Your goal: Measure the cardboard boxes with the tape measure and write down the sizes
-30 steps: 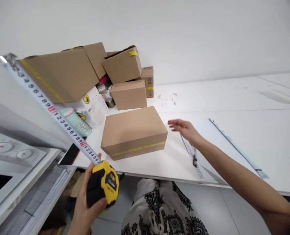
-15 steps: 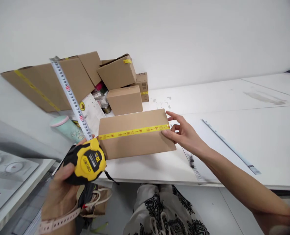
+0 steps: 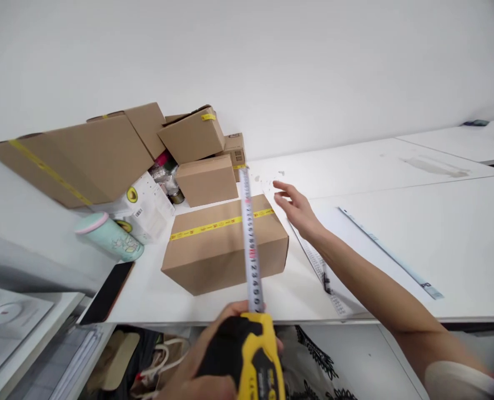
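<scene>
Tape measure (image 3: 261,358), yellow and black, clamped in the left hand (image 3: 188,373), seen just short of the worktop's front edge; blade (image 3: 250,244) drawn out, crossing the carton (image 3: 213,250) in view, contact between the two impossible to tell. The carton: brown, closed, yellow tape along its top, on the worktop (image 3: 447,222) near the front edge, left of the middle. Right hand (image 3: 299,214): fingers apart, raised just beside the carton's right rear corner. Notebook (image 3: 355,253), white, spiral-bound, partly behind the right forearm, reaching toward the front edge; black pen (image 3: 327,282) at its binding. Tumbler (image 3: 113,239), mint with pink rim, near the left edge. Flat black item (image 3: 109,291), left front corner. Stacked boxes (image 3: 207,180), brown, along the rear left.
</scene>
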`<state>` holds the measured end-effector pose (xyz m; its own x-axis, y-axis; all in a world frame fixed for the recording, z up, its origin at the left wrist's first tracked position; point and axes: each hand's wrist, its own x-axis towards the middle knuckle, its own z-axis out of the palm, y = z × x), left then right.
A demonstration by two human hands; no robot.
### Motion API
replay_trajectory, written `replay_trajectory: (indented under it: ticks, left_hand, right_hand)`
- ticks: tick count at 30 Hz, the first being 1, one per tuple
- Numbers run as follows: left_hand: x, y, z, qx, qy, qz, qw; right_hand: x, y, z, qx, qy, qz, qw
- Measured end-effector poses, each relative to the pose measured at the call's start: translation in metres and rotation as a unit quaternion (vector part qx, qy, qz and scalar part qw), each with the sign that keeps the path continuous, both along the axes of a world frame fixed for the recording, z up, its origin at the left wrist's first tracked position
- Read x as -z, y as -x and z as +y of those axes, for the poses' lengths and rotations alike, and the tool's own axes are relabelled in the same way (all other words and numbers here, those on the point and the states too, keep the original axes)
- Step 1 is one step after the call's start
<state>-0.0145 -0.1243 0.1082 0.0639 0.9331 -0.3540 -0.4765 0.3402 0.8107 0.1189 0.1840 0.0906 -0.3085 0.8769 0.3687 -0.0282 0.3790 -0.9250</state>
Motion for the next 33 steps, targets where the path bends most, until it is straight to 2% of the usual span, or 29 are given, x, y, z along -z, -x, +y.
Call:
replay_trajectory:
  ticks: [1, 3, 8, 12, 21, 28, 33]
  left_hand:
    - [0.001, -0.008, 0.005, 0.040, 0.003, -0.034, 0.999]
    - [-0.004, -0.024, 0.016, 0.068, -0.001, -0.067, 0.995]
    - [-0.028, -0.050, 0.029, 0.035, 0.003, -0.089, 0.995]
    - [-0.038, -0.059, 0.029, 0.018, 0.043, -0.108, 0.993]
    - [-0.031, -0.067, 0.028, 0.045, 0.029, -0.096, 0.994]
    - [-0.032, -0.071, 0.025, 0.046, 0.037, -0.099, 0.993]
    - [-0.021, -0.069, 0.026, 0.073, 0.029, -0.141, 0.987]
  right_hand:
    - [-0.002, 0.002, 0.007, 0.005, -0.001, 0.010, 1.000]
    - [-0.006, 0.007, 0.020, -0.006, -0.004, 0.017, 1.000]
    - [-0.013, 0.027, 0.033, -0.080, -0.011, 0.007, 0.997]
    - [-0.013, 0.042, 0.031, -0.116, 0.051, -0.001, 0.992]
    - [-0.018, 0.051, 0.034, -0.119, 0.148, -0.016, 0.982]
    - [-0.021, 0.047, 0.033, -0.137, 0.155, -0.029, 0.978]
    - [-0.021, 0.048, 0.033, -0.136, 0.163, -0.027, 0.977]
